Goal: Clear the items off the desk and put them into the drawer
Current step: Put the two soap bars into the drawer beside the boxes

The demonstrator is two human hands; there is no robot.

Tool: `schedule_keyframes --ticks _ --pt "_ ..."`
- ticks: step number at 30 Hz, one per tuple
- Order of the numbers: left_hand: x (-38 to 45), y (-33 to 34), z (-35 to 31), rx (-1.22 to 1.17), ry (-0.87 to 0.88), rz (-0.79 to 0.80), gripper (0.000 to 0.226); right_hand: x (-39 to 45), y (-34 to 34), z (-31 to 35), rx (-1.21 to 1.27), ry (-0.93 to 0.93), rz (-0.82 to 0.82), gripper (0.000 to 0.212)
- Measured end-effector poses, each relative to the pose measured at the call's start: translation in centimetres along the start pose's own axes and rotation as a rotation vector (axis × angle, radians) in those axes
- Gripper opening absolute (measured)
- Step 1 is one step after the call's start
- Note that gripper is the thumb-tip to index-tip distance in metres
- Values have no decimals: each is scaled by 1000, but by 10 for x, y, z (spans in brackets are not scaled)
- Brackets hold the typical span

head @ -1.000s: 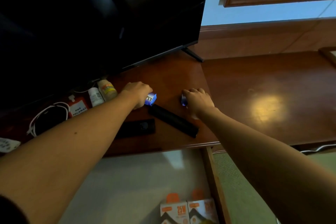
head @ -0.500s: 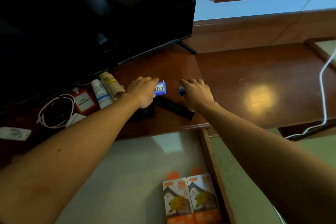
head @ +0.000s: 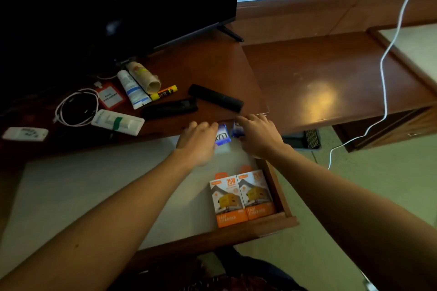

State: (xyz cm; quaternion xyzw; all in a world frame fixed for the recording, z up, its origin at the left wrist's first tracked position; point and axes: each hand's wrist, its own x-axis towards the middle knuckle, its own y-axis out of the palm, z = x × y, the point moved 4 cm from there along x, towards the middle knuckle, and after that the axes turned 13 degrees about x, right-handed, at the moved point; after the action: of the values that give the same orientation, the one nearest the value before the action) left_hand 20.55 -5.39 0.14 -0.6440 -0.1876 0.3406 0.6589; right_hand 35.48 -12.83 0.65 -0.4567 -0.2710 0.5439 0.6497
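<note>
Now left hand [head: 197, 143] and right hand [head: 256, 136] each grip a blue soap box [head: 222, 137] over the drawer [head: 279, 192]; charger boxes [head: 242, 198] at 6 o'clock, black remotes [head: 215, 97] at 12.

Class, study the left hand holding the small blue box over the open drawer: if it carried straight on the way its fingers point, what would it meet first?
Most likely the second blue box in the right hand, just beyond the left hand and its blue box. Depth is unclear; the desk edge sits close behind.
</note>
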Motion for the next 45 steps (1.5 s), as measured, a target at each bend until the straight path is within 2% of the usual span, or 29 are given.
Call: schedule_keyframes --ticks 8,18,24,28,33,36,45 --pt "-24 59 -10 4 -1 144 58 -29 58 -9 -12 24 169 58" --pt "9 112 -7 18 -26 299 57 18 106 -29 -28 64 316 60" --pt "28 129 -13 50 -12 340 58 35 119 -42 -34 93 380 54" --pt "31 137 -13 -28 -20 354 60 37 126 -51 -38 133 454 56" --pt "23 138 1 -254 -151 316 62 38 122 -51 -20 121 394 50" --pt "17 145 7 -352 -274 310 52 33 123 -51 -63 123 350 44" --pt "20 142 -14 -463 -263 312 44 27 121 -49 -72 79 347 36"
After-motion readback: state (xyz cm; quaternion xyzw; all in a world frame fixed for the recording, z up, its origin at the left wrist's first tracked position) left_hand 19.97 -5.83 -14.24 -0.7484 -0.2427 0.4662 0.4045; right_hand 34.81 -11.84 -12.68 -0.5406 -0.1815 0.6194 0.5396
